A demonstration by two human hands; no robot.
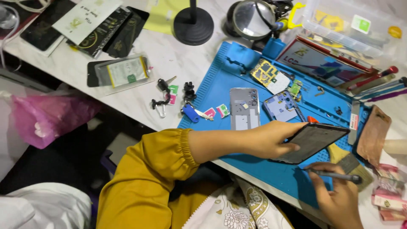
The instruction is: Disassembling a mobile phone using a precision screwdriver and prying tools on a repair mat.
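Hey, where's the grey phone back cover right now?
In the head view the grey back cover lies flat on the blue mat, just above the left hand, between the small coloured cards and the opened phone frame.

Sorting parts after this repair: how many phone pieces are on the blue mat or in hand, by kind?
Phone frame with screen, held in the left hand: 1
Grey back cover: 1
Blue middle frame: 1
Circuit board: 1
Total: 4
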